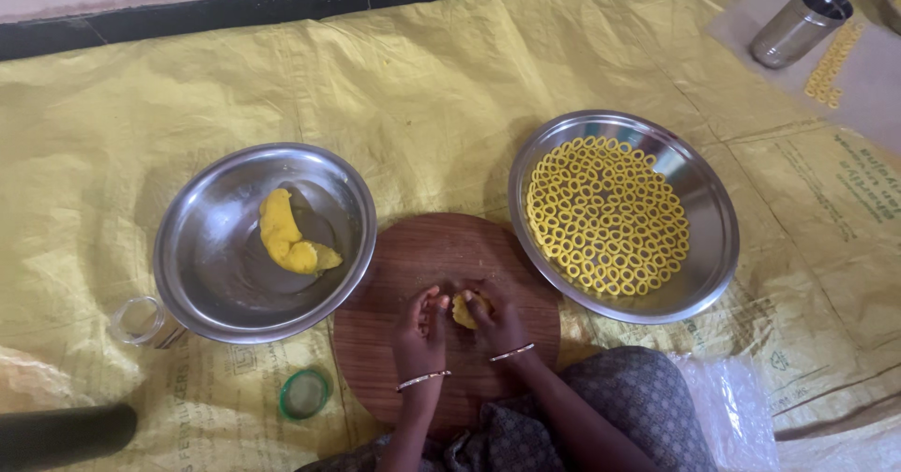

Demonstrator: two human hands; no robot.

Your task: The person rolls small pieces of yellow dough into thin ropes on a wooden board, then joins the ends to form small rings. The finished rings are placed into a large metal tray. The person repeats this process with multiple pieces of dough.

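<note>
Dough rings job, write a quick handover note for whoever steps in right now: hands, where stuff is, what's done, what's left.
Left hand and right hand are together over the round wooden board, with a small yellow dough piece between their fingers.
Left steel bowl: remaining dough lump.
Right steel bowl: many finished dough rings, laid flat.
Done: the rings in that bowl.
Left: the piece in hand and the lump.

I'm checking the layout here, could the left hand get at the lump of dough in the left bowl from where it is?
Probably yes. The left hand rests on the round wooden board, right beside the steel bowl. The dough lump lies uncovered inside, with nothing between but the bowl's low rim.
</note>
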